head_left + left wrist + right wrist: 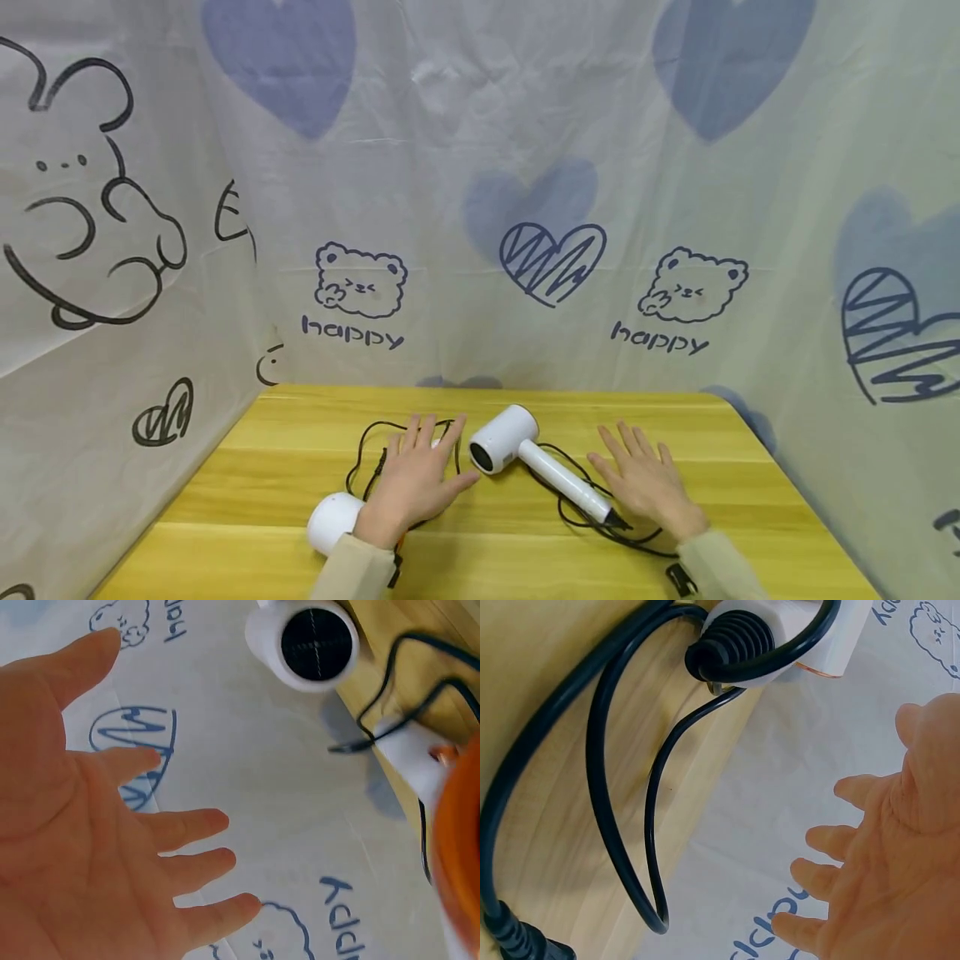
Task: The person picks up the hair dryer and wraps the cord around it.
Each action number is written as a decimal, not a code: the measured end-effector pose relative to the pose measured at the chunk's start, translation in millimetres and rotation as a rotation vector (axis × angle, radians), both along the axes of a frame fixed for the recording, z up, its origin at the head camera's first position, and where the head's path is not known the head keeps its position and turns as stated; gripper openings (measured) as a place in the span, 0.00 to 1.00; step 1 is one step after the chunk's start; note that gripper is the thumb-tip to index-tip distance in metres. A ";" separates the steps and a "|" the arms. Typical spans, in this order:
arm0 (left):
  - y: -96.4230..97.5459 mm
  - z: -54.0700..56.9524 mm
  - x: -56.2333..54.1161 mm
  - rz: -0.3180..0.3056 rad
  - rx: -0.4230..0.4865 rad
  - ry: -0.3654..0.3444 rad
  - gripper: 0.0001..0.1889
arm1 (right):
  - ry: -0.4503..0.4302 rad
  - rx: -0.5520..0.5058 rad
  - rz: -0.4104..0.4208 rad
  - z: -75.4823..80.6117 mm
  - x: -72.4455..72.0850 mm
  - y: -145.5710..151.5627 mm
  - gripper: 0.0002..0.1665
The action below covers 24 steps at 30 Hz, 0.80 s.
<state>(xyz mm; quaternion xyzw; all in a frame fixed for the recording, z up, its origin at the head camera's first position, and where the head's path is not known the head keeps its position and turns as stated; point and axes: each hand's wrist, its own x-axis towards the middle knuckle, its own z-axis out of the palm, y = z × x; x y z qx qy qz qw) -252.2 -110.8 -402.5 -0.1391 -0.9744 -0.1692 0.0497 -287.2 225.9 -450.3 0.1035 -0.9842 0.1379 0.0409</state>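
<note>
My left hand (412,482) is held with fingers spread above a second white device (330,523) at the table's left; the hand hides much of it. Its large orange rim (461,847) fills the right edge of the left wrist view. Mid-table lies a white hair dryer (504,437), its dark round grille (316,645) facing left and its handle (564,481) slanting toward the right hand. Beside that handle's end, my right hand (651,483) hovers, fingers spread. Neither hand holds anything.
A black cord (577,523) loops around the hair dryer's handle, with a plug (525,939) in the right wrist view. Another black cord (358,446) curls left of the left hand. Behind the yellow wooden table (510,554) hangs a printed white cloth (450,350).
</note>
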 end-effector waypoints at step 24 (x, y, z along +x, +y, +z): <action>53.2 -43.4 -61.1 0.086 0.251 0.166 0.29 | -0.123 -0.001 0.041 -1.2 -0.5 -2.3 0.37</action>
